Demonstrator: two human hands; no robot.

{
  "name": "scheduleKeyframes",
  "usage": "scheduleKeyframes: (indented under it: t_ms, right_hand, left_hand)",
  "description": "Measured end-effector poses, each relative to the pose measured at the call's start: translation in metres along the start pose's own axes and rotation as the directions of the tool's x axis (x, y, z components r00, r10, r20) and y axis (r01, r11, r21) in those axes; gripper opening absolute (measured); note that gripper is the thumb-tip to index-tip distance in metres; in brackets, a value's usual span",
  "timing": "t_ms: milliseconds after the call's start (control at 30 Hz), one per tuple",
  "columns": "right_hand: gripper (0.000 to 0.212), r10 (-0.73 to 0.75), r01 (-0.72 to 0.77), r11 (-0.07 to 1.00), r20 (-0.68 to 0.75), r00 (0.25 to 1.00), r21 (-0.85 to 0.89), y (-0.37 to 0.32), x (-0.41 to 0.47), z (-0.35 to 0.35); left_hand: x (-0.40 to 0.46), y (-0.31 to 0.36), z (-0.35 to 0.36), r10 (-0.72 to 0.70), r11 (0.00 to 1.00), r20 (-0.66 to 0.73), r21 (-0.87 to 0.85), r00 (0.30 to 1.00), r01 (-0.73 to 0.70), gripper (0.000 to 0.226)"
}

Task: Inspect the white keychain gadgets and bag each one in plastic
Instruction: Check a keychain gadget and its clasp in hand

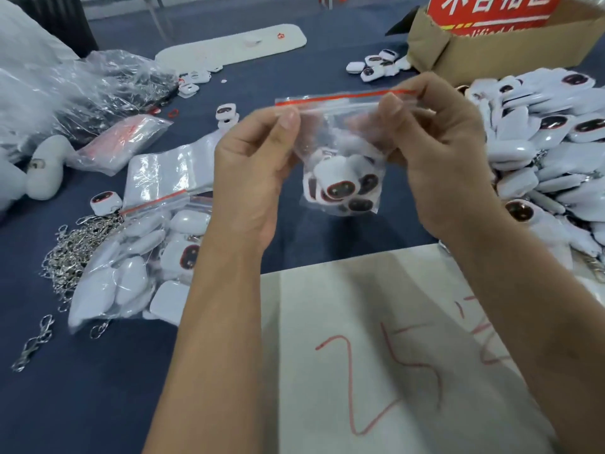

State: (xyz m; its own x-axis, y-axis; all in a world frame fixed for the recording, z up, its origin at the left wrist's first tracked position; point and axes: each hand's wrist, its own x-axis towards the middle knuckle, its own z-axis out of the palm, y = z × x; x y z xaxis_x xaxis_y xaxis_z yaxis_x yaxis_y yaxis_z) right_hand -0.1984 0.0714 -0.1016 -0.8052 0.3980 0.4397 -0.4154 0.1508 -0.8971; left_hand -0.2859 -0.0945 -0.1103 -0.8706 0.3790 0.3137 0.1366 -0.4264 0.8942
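Holding one zip bag (340, 152) up over the middle of the table (229, 388), probably for pressing the red seal strip shut, with about four white keychain gadgets (340, 188) sagging at the bottom, exact count unclear through plastic. Pinching the seal at both ends: left hand (252, 178) thumb and finger on the left end, right hand (438, 152) curled on the right end. Sitting outward: one heap of loose gadgets (550, 149) by the right edge, too many to count, one filled bag (137, 263) and a clasp pile (75, 247) toward the left edge, one cardboard box (510, 40) at the far right corner, one white sheet (393, 355) at the near edge.
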Motion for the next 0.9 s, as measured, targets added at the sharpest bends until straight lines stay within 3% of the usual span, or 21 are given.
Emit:
scheduleKeyframes:
  t_ms: [133, 267, 400, 467, 567, 700, 767, 867, 900]
  right_hand:
    - [0.015, 0.075, -0.076, 0.997, -0.048, 0.996, -0.010, 0.006, 0.002, 0.003]
    - [0.016, 0.041, -0.032, 0.998, -0.171, 0.984, 0.055, 0.000, 0.010, 0.003]
    - [0.016, 0.060, -0.101, 0.982, -0.245, 0.968, -0.161, 0.016, 0.010, 0.001]
    - [0.017, 0.144, -0.189, 0.971, -0.272, 0.952, -0.149, 0.028, 0.003, -0.001]
    - [0.022, 0.258, -0.285, 0.956, -0.279, 0.925, -0.063, 0.038, -0.005, -0.001]
    - [0.025, 0.339, -0.349, 0.937, -0.233, 0.911, 0.001, 0.044, -0.010, 0.001]
    - [0.024, 0.343, -0.356, 0.934, -0.228, 0.911, -0.017, 0.047, -0.013, 0.002]
    - [0.026, 0.341, -0.364, 0.923, -0.174, 0.924, -0.127, 0.050, -0.017, 0.002]
    - [0.027, 0.344, -0.366, 0.919, -0.154, 0.926, -0.145, 0.050, -0.017, 0.001]
  left_hand:
    - [-0.003, -0.008, -0.004, -0.141, 0.985, 0.056, 0.108, 0.988, 0.135, 0.014]
    - [-0.011, -0.011, -0.004, -0.336, 0.915, 0.183, 0.295, 0.924, 0.275, 0.053]
    - [-0.015, -0.010, -0.001, -0.535, 0.810, 0.226, 0.409, 0.814, 0.419, 0.034]
    - [-0.015, -0.011, -0.007, -0.629, 0.748, 0.237, 0.444, 0.740, 0.493, 0.035]
    - [-0.016, -0.010, -0.012, -0.631, 0.750, 0.270, 0.449, 0.727, 0.485, 0.026]
    - [-0.009, -0.013, -0.013, -0.520, 0.810, 0.056, 0.349, 0.852, 0.471, 0.026]
    - [-0.008, -0.013, -0.015, -0.570, 0.772, 0.035, 0.367, 0.821, 0.520, 0.022]
    - [-0.014, -0.011, -0.018, -0.689, 0.698, 0.122, 0.380, 0.715, 0.607, 0.015]
    - [-0.015, -0.011, -0.018, -0.686, 0.704, 0.127, 0.368, 0.717, 0.608, 0.012]
